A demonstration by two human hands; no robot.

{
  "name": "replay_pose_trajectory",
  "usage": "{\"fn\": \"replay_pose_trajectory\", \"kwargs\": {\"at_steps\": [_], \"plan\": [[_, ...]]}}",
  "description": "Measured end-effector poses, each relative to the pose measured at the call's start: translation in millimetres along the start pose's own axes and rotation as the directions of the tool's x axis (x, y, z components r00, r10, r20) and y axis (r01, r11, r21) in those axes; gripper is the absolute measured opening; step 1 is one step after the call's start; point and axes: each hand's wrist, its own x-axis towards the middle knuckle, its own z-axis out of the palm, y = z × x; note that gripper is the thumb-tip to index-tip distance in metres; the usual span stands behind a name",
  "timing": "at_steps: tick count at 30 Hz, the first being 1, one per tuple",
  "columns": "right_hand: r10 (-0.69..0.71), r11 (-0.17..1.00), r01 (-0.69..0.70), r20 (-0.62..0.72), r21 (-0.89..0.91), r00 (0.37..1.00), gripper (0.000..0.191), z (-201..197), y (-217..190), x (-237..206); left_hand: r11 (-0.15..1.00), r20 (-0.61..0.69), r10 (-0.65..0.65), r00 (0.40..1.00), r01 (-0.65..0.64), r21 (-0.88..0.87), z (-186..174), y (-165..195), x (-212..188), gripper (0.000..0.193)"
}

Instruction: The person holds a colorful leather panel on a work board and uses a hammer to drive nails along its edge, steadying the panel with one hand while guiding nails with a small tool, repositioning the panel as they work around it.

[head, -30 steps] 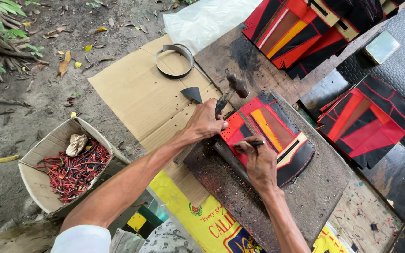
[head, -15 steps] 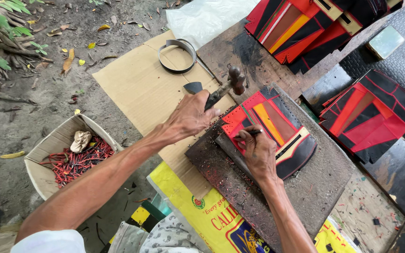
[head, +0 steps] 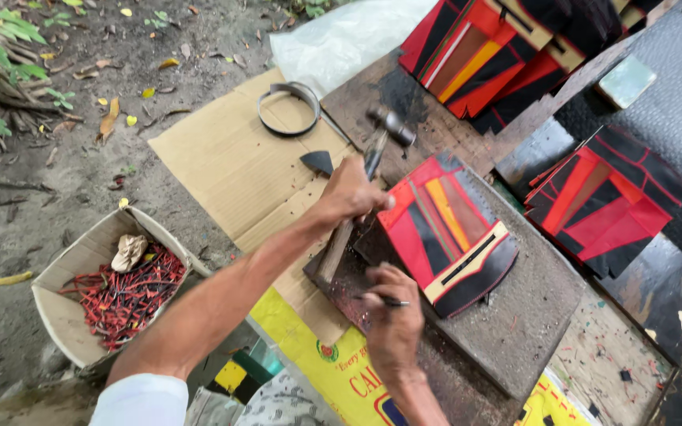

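Outdoor dirt ground [head: 57,197], cardboard [head: 222,166], dark work slab [head: 530,315]; L hand [head: 349,193] fisted round hammer [head: 376,146], R hand [head: 392,312] pinching thin punch [head: 392,301].

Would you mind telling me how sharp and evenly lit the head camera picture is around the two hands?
Head view: soft, even daylight with no hard shadows or glare; the left hand and the hammer it grips are slightly motion-blurred; the right hand with its thin tool and the red and black panel are sharper; edges bend slightly towards the corners, as with a wide lens.
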Motion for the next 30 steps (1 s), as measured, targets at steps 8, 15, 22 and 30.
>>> {"fn": "replay_pose_trajectory", "kwargs": {"at_steps": [8,15,22,30], "plan": [[0.578,0.815,-0.528,0.396,-0.237,0.714,0.018,26,-22,20,0.943,0.022,0.308,0.951,-0.308,0.124,1,25,-1,0.036],[0.512,0.679,-0.619,0.350,0.395,0.785,0.024,-19,-2,-11,0.995,0.034,0.099,0.995,-0.099,0.000,-12,-21,-14,0.038],[0.418,0.765,-0.465,0.205,0.445,0.885,0.023,-50,42,46,0.977,-0.032,0.203,0.979,-0.201,0.076,-3,-50,4,0.043],[0.231,0.969,-0.243,0.209,0.036,0.950,0.016,-21,48,72,0.953,-0.055,0.277,0.959,-0.267,0.143,2,-70,12,0.042]]}}
